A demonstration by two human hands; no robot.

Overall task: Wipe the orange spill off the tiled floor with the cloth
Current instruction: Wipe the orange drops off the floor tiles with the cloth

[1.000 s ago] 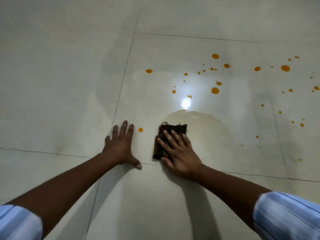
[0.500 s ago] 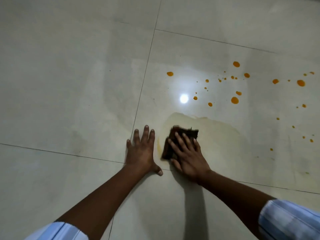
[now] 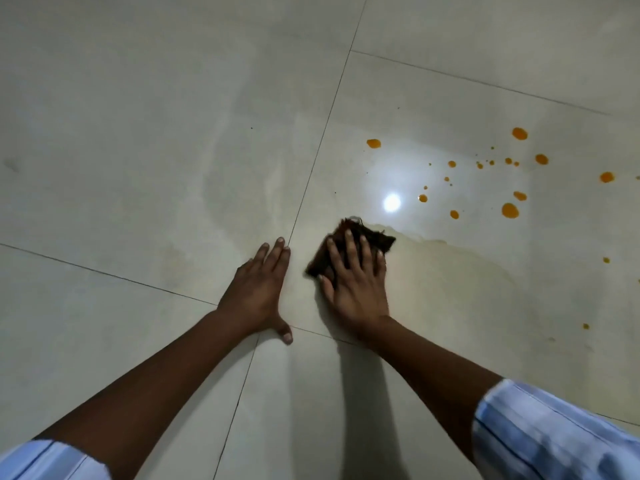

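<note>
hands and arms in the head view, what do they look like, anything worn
Both hands are bare, with no gloves, rings or watch showing on the left hand or the right hand. The forearms are uncovered. Each arm wears a light blue sleeve with thin darker stripes, pushed up toward the elbow: the left sleeve at the bottom left corner, the right sleeve at the bottom right.

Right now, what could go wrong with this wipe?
1. The dark cloth under the flat right hand may only smear: a yellowish film already spreads to its right.
2. Many orange drops lie beyond the cloth; small ones could be missed.
3. The left hand braces on glossy tile and might slip.
</note>
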